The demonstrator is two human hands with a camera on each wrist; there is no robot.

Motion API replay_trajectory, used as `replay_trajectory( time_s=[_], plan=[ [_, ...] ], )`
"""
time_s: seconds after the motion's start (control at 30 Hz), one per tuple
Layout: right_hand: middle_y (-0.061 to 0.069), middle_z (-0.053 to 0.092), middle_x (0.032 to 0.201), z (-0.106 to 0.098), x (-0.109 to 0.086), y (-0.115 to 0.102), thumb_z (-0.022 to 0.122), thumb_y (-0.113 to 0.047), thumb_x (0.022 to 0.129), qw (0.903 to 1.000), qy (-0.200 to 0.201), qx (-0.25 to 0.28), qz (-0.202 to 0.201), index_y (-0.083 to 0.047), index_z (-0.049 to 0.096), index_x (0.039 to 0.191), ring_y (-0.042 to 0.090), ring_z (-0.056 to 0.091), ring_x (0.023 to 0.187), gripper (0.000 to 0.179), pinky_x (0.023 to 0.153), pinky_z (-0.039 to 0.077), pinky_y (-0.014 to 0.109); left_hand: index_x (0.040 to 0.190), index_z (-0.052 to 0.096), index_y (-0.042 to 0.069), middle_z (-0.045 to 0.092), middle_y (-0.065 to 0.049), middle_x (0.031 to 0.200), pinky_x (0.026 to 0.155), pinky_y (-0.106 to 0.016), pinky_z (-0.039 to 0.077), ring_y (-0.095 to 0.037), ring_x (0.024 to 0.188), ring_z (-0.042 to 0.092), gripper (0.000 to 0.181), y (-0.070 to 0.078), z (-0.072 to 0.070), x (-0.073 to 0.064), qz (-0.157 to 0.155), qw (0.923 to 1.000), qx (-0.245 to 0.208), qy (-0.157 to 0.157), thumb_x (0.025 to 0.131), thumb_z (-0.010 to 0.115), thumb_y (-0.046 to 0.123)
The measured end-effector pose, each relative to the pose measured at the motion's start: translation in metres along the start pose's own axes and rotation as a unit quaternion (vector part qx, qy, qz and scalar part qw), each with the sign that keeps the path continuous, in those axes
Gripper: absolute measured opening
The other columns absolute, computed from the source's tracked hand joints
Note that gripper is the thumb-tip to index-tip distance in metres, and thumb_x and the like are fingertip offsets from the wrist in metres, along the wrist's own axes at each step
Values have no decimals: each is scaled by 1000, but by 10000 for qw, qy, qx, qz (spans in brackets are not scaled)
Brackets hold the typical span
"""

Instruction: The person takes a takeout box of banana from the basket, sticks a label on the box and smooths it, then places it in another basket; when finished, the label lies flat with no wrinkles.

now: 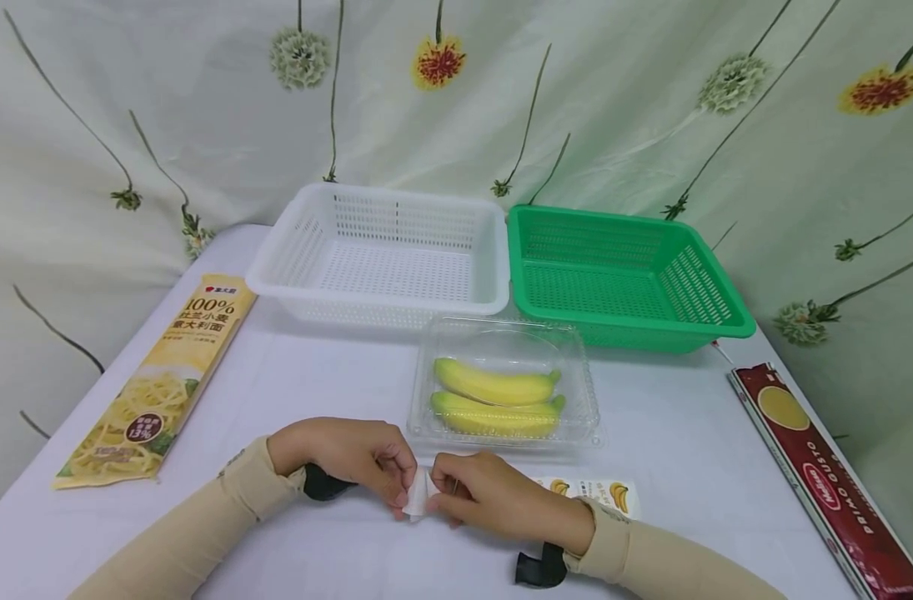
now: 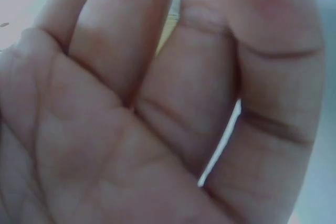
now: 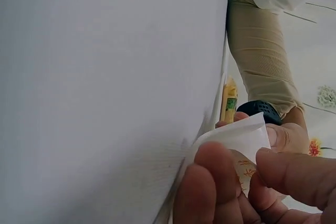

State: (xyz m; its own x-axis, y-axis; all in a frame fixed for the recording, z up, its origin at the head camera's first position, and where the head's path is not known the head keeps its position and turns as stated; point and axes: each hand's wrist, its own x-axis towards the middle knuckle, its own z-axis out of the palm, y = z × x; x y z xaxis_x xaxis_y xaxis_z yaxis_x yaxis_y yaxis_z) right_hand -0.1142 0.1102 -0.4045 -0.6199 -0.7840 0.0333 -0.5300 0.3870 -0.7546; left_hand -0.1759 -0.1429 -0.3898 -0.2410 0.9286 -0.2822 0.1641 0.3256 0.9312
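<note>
Both hands meet near the front of the table over a small white piece of paper label [image 1: 417, 497]. My left hand [image 1: 358, 454] pinches it between thumb and fingers on one side, and my right hand [image 1: 497, 497] pinches the other side. In the right wrist view the white label [image 3: 239, 132] is bent, with orange print showing beneath it. A label sheet [image 1: 629, 497] with banana pictures shows from under the right hand and forearm. Just beyond the hands, a clear plastic clamshell box [image 1: 494, 333] holds two yellow-green bananas [image 1: 497, 383]. Palm and fingers fill the left wrist view.
A white basket [image 1: 381, 304] and a green basket [image 1: 636, 333] stand side by side at the back. To the left lies a yellow pasta packet [image 1: 156, 383]; a dark red pasta packet [image 1: 824, 483] lies along the right edge. Flowered cloth [image 1: 614, 100] hangs behind the table.
</note>
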Motion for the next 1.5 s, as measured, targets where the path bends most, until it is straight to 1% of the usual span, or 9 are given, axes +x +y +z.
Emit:
replay_trajectory(
  time_s=[0.27, 0.53, 0.73, 0.97, 1.1, 1.2, 1.27, 1.4, 1.5],
  plan=[
    [-11, 65, 70, -7, -19, 0, 69, -7, 106, 9995, 280, -64, 99, -13, 51, 91, -11, 58, 64, 24, 59, 45, 14, 93, 74, -9, 78, -18, 82, 57, -16, 26, 5, 60, 39, 11, 0, -3, -2, -186, 9993, 313, -79, 97, 74, 1],
    [0, 75, 82, -18, -35, -6, 61, -4, 109, 9985, 461, 252, 165, -9, 53, 103, -2, 68, 68, 11, 66, 58, 19, 89, 75, -8, 76, -16, 75, 56, -17, 24, 4, 58, 36, 11, 2, -5, -5, -281, 9989, 374, -52, 96, 75, 1],
    [2, 75, 81, -25, -41, -4, 59, -1, 110, 9980, 517, 355, 90, -8, 53, 107, 0, 68, 68, 10, 66, 59, 22, 88, 77, -6, 78, -11, 76, 56, -17, 25, 4, 58, 38, 10, 4, -5, -6, -420, 9980, 465, 97, 95, 77, 2],
    [-3, 72, 80, -27, -42, 0, 66, -1, 105, 9972, 489, 558, 4, -11, 61, 100, -2, 64, 68, 12, 61, 51, 19, 89, 83, 4, 79, 2, 78, 60, -17, 34, 2, 64, 52, 10, 4, -9, -13, -663, 9923, 827, 643, 95, 75, 4],
    [0, 74, 85, -29, -43, 1, 66, 3, 103, 9961, 537, 652, -263, -10, 64, 101, -1, 65, 73, 13, 63, 56, 21, 92, 83, 7, 75, 7, 77, 65, -19, 40, -1, 66, 54, 8, 3, -17, -21, -722, 9847, 1128, 1119, 95, 75, 8],
    [1, 73, 90, -32, -43, 0, 64, 9, 98, 9946, 689, 624, -470, -9, 65, 102, -1, 65, 77, 19, 66, 59, 24, 104, 78, 6, 72, 8, 81, 69, -22, 46, -5, 71, 56, 9, 1, -25, -25, -690, 9739, 1377, 1669, 97, 75, 11],
    [1, 71, 90, -34, -43, 0, 62, 13, 94, 9934, 806, 618, -541, -10, 65, 103, -1, 63, 77, 24, 67, 59, 24, 115, 72, 3, 70, 6, 88, 74, -26, 51, -9, 78, 61, 16, 1, -30, -26, -623, 9620, 1476, 2210, 100, 72, 11],
    [7, 70, 97, -38, -41, 0, 49, 22, 89, 9881, 1023, 880, -738, -5, 65, 107, 9, 69, 78, 36, 68, 63, 30, 132, 58, -2, 69, -10, 113, 79, -33, 57, -23, 97, 67, 29, -1, -34, -21, -511, 9289, 1288, 3433, 106, 62, 10],
    [16, 68, 102, -41, -39, 1, 39, 25, 85, 9804, 1174, 1174, -1059, 1, 64, 110, 20, 75, 81, 43, 70, 66, 38, 146, 47, -2, 61, -24, 137, 84, -40, 62, -37, 116, 67, 40, -3, -34, -13, -334, 9065, 999, 4088, 110, 58, 14]
  ],
)
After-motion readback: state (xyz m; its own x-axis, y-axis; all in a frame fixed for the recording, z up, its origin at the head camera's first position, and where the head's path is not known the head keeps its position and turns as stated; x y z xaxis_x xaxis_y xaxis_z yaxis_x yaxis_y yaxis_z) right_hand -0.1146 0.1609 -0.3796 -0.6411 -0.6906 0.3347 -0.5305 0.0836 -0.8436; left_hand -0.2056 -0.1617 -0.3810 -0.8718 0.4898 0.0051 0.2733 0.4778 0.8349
